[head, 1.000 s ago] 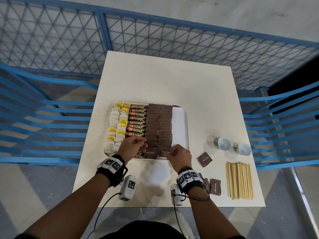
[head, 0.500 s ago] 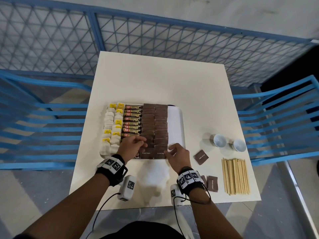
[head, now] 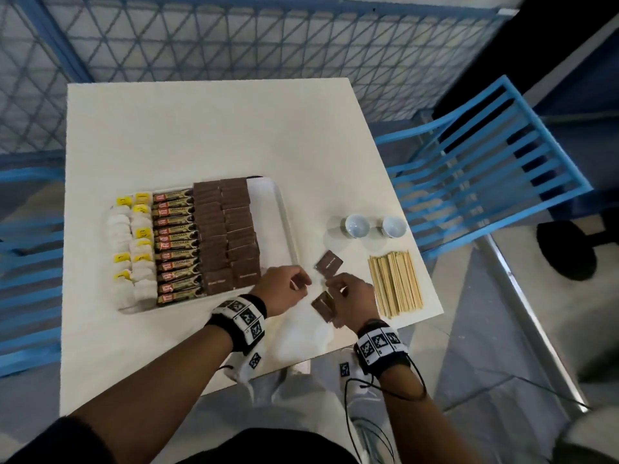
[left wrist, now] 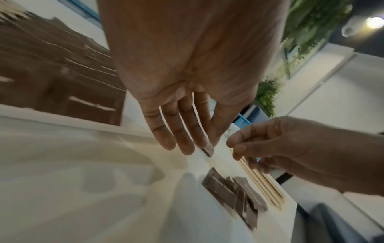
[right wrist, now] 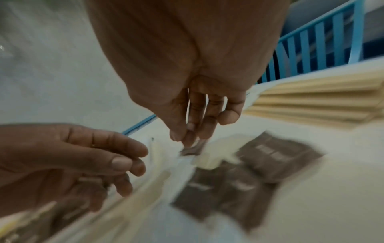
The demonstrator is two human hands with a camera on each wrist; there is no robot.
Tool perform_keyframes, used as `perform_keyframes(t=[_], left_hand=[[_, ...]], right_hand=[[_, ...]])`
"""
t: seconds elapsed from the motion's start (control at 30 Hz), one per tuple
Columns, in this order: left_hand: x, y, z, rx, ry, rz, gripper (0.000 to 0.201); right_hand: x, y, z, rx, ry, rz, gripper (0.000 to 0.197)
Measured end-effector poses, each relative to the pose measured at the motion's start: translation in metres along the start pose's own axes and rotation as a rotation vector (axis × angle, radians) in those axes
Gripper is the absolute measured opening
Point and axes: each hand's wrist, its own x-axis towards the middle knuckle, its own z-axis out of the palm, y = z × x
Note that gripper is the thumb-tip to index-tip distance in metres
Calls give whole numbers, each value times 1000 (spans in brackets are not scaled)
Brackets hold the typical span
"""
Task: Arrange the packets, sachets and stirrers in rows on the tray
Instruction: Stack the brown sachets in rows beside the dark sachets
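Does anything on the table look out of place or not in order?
Yes. Some brown sachets lie loose and tilted on the table, right of the tray; the stirrers are also off it.

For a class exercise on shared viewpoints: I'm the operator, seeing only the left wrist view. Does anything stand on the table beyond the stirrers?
Observer: Yes, two white cups stand just beyond the stirrers.
Operator: Is there room left on the tray?
Observer: A bare strip of the tray runs right of the brown sachet rows.
Operator: What fills its left side?
Observer: A row of stick packets, then white packets with yellow tags at the left edge.
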Motion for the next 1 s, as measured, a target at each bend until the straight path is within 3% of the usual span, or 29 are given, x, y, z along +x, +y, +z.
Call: perform_keyframes(t=[0.17,0.27,0.4,0.53,0.8,1.0], left_hand=[[18,22,44,279,-126,11,53],[22,27,62,388,-128,38,61],[26,33,76,494,-79,52,61],[29,37,81,511,-84,42,54],[30,38,87,322,-40,27,37],[34,39,93,222,-22,-24,34]], right_hand=[[12,52,-17,-361,-43,-162,35],[15,66,-20,-453,-118,-215,43],[24,71,-24,-408,-173,-201,51],[31,76,-28,-476,-249,-206,36],[30,75,-38,-405,-230,-342,24],[36,78,-39,-324,-248,-226,18]])
